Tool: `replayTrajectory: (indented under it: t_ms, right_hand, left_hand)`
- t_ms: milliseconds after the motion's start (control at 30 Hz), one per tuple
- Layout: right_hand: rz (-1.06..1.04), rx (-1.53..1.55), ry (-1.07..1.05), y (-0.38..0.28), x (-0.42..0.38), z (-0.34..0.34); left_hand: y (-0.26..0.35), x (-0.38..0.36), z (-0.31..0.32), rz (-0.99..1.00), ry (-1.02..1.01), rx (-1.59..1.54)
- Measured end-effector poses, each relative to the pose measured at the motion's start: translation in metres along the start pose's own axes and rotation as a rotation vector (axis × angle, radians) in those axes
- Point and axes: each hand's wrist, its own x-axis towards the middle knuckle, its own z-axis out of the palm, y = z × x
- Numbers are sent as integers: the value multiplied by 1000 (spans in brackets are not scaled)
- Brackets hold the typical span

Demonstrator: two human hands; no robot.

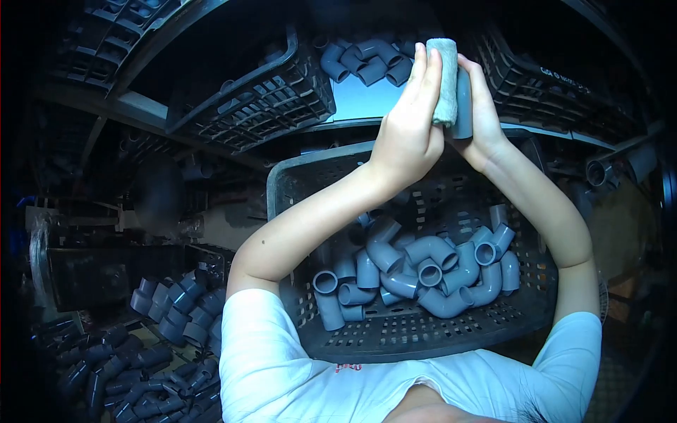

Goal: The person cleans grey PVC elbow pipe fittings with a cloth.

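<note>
Both of my hands are raised above the far edge of a black crate. My left hand (412, 123) is closed on a rolled light green cloth (444, 84), its fingers stretched up along the roll. Against the right side of the cloth is a grey pipe fitting (463, 106). My right hand (485, 116) wraps round that fitting from the right, with its fingers partly hidden behind it. Below my forearms, the black crate (423, 345) holds several grey curved pipe fittings (430, 254).
A shelf (363, 102) behind my hands bears more grey elbows (370, 60). Black baskets stand at its left (261, 106) and right (557, 92). Piles of grey fittings (176, 310) lie at the lower left. Another fitting (599, 173) shows at the far right.
</note>
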Motion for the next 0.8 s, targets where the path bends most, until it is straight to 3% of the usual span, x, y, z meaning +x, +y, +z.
replayTrajectory:
  t_ms: [67,133,167,267,300,333,400,533,733,800]
  right_hand:
    - [-73,-114,-96,-6,7,-10]
    - [8,55,-206,-14,26,-27]
    - [13,60,-209,-14,28,-33]
    - [-26,54,-203,-21,11,-17]
    - [-50,16,-238,-18,10,-13]
    - [-20,-25,-256,-19,1,-6]
    - [-29,-106,-322,-24,5,-7]
    - [-67,-194,-256,-36,22,-21]
    - [-61,-136,-114,-27,35,-31]
    - [-35,-269,-146,-28,33,-32]
  left_hand:
    - [8,-8,2,20,-13,-28]
    - [19,-16,4,11,-117,-79]
    - [16,-16,8,131,-98,47]
    - [10,-9,2,133,-82,50]
    - [5,-3,2,159,18,46]
    - [8,-4,0,53,45,-69]
    - [12,-9,-2,67,56,-27]
    - [19,-24,7,122,-117,68]
    - [5,-16,10,182,-105,183]
    - [4,-12,8,164,-124,250]
